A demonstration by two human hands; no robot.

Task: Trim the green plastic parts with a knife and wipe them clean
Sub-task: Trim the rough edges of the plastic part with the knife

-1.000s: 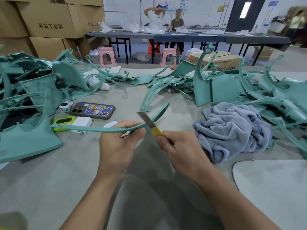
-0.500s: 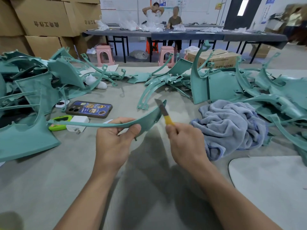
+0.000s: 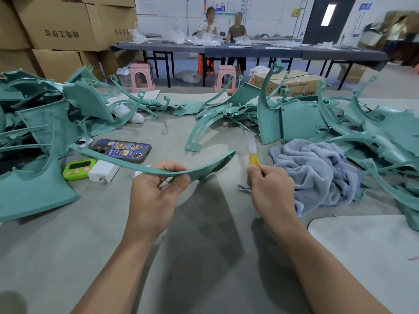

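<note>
**Above the grey worktable, a curved strip in one hand and a knife in the other**

Over the table (image 3: 68,245), the left hand (image 3: 156,191) is pinching a long curved green strip (image 3: 208,168) between thumb and curled fingers, gripping it near the middle. The strip is hanging clear of the surface, its thin end reaching left over the phone (image 3: 122,150) and its wider end pointing right. The right hand (image 3: 269,186) is closing round the yellow handle of the knife (image 3: 253,158), with the blade pointing up and away. The blade is standing just beside the strip's wide end, apart from it. A crumpled grey-blue towel (image 3: 317,173) is lying on the table just right of the knife hand. A green timer (image 3: 78,169) and a white charger (image 3: 103,171) are sitting side by side under the strip's left half. More green parts are piling up at far left (image 3: 45,123) and far right (image 3: 306,118).
</note>
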